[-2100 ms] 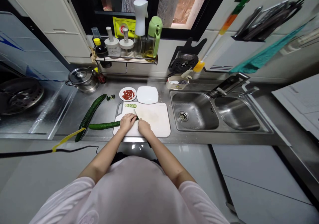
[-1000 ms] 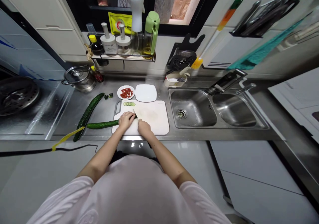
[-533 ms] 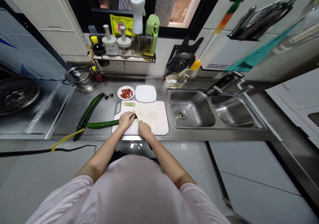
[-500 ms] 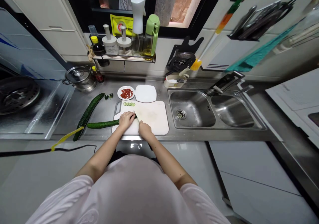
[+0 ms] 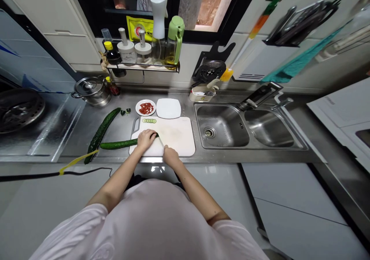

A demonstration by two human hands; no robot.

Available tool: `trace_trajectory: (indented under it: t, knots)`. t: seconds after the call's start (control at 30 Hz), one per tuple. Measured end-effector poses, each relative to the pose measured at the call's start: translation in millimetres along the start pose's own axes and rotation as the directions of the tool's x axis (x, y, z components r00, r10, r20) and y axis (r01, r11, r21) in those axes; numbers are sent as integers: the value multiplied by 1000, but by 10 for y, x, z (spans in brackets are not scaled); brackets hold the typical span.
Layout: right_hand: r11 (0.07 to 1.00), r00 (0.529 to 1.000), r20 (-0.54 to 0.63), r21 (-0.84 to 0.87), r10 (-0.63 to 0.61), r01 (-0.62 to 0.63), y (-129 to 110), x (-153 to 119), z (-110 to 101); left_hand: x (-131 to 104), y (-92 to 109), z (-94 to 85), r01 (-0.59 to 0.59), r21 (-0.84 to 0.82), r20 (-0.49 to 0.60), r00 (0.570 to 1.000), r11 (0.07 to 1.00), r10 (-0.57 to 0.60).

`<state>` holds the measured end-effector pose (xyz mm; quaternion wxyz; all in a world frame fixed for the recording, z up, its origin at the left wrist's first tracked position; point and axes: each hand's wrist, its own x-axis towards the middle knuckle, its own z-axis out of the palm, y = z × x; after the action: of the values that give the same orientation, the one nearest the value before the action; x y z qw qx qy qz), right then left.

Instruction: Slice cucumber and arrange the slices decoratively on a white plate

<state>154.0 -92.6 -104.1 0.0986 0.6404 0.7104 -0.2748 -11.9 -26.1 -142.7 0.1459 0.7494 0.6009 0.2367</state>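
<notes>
White cutting board [image 5: 182, 136] is set on the steel tabletop [image 5: 124, 102], grey-edged handle slot at its left end. Green cucumber [image 5: 118, 145] is laid across the board's left part, with its far-left length run out past the edge over the tabletop. Hands are apart, both occupied: cucumber is clamped near its right end under the left hand [image 5: 146, 139], fingers curled over it. Knife [image 5: 161, 140] is gripped by the right hand [image 5: 170, 156]; handle mostly hidden by the fist, pale blade angled up-left to the cucumber's cut end. Blade contact with the cucumber can't be confirmed.

Thin slices [image 5: 149, 120] are lined up in an overlapping row at the board's upper left. Second cucumber [image 5: 102, 134] is placed left of the board, slanted, with small dark green pieces [image 5: 123, 112] near its upper end. Round plate [image 5: 137, 108] is filled with chopped red bits, just beyond the board; square white plate [image 5: 168, 108] is set beside it. Lidded pot [image 5: 93, 92] is parked farther left, sink [image 5: 225, 127] fitted right of the board.
</notes>
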Motion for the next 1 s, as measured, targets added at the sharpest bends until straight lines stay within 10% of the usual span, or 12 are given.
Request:
trace_trajectory:
  t: [0.4,0.7,1.0]
  knots:
    - [999,999,-46,-50,8,-11,243,-65,-139,-2,-16,-118,68,-122,-64,995,990,-76]
    - [972,918,-396,-221,-10,-85,461,-107,-510,183,-50,-201,204,-489,-112,949,848,-293]
    - [967,867,-488,-253,-104,-26,515,-117,-525,263,192,-442,55,-444,17,998,894,-53]
